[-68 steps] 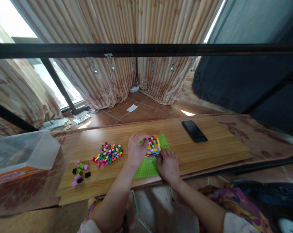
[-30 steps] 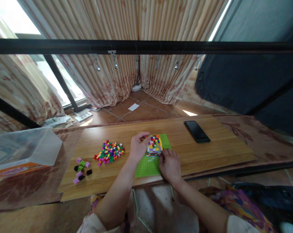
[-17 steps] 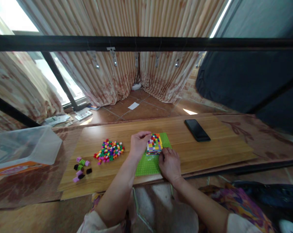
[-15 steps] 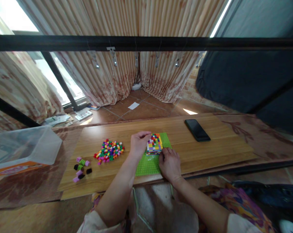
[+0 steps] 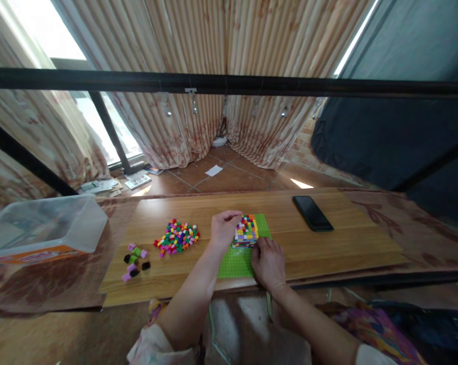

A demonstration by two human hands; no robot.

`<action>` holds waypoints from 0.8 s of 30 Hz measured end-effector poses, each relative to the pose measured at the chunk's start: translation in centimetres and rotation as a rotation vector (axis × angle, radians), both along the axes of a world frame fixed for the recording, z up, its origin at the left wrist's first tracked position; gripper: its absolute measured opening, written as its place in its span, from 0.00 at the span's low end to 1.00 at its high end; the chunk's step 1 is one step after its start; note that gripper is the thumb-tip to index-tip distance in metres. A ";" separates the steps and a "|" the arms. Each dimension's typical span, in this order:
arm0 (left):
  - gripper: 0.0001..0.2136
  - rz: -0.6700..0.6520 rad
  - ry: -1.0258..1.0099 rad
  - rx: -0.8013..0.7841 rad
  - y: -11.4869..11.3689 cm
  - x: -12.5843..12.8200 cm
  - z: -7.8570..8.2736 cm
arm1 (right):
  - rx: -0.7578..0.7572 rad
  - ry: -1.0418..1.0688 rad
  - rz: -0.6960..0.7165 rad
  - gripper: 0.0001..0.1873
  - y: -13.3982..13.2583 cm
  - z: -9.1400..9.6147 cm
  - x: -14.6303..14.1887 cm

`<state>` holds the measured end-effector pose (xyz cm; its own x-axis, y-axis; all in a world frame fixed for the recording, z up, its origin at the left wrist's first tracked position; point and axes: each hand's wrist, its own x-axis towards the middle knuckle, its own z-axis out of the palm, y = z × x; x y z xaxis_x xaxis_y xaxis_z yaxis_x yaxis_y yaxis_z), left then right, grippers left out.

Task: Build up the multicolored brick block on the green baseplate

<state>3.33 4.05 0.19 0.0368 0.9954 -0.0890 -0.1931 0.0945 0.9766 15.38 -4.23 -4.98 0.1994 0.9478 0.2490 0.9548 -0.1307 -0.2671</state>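
Gently | left hand (image 5: pixel 224 230) pinched narrow at brick block (image 5: pixel 246 229), contents hidden | right hand (image 5: pixel 269 259) curled beside, hold unclear | best pressed straight, block braced

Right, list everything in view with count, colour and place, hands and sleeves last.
Cloth: 1, patterned brown, across the view
Board: 1, brown wood, on the cloth
Baseplate: 1, lime green, on the board
Brick block: 1, multicoloured, on the baseplate
Small cubes: uncountable, mixed colours, left of the baseplate
Larger pieces: about nine, pink, green, black, board's left end
Phone: 1, black, board's right side
Box: 1, clear and orange, left of the board
Floor: 1, brown tiled, beyond the board
Papers: several, mostly white, on the floor
Curtains: several, beige and rust, background
Rail: 1, black, across the view
Cover: 1, dark blue-grey, far right
Left hand: 1, bare, at the block's left
Right hand: 1, bare, at its near right corner
Sleeves: 2, pale, bottom edge
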 end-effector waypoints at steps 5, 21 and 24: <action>0.09 0.016 0.063 0.080 0.2 -1.0 0.2 | -0.001 -0.038 0.005 0.09 0.1 -0.3 0.2; 0.11 0.167 0.901 0.118 1.9 -14.3 -0.5 | 0.005 -0.075 0.031 0.11 0.0 -1.1 1.0; 0.12 0.111 1.050 0.131 1.5 -13.1 -0.8 | 0.009 -0.076 0.037 0.11 0.0 -1.2 1.1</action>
<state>-9.72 5.58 -0.65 -0.0879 0.9925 0.0852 0.7509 0.0098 0.6604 16.48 -4.19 -6.18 0.1443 0.9519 0.2704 0.9764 -0.0926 -0.1950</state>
